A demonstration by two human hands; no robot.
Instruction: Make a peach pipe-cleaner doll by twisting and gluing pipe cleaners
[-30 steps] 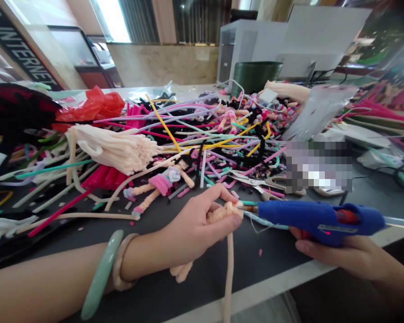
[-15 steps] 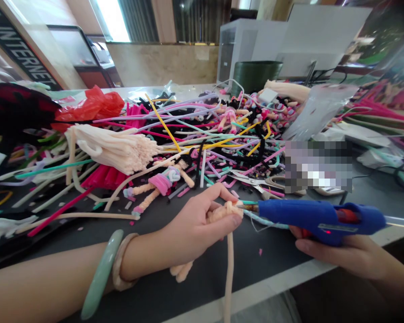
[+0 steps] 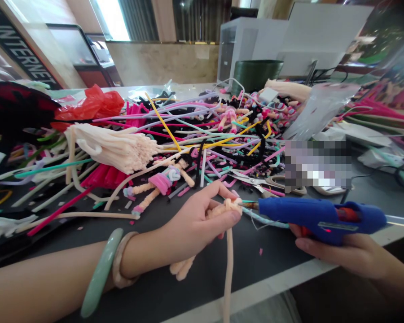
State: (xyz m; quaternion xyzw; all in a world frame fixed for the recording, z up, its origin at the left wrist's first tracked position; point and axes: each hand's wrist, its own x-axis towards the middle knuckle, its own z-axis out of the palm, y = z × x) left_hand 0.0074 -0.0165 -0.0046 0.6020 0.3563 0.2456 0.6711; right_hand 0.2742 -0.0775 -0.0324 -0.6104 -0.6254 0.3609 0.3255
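Note:
My left hand (image 3: 202,220) is closed around a peach pipe-cleaner doll (image 3: 234,205), pinching its knotted end between thumb and fingers. Two stubby peach limbs (image 3: 182,268) stick out below the wrist, and one long peach stem (image 3: 228,273) hangs down past the table edge. My right hand (image 3: 350,253) grips a blue hot glue gun (image 3: 299,215) by its handle, with a small red light lit on its side. The metal nozzle (image 3: 251,205) points left, close by the knotted end; whether they touch I cannot tell. A clear glue stick (image 3: 402,221) protrudes from its rear.
Behind my hands spreads a heap of coloured pipe cleaners (image 3: 202,121). A finished doll (image 3: 163,181) lies left of centre, near a bundle of cream stems (image 3: 114,146). Scissors (image 3: 256,180) rest beyond the nozzle. A dark green bin (image 3: 258,72) and a red plastic bag (image 3: 90,105) stand farther back.
The nozzle has drawn slightly away from the knotted peach end, leaving a little more of it showing. Both hands keep nearly the same place and hold.

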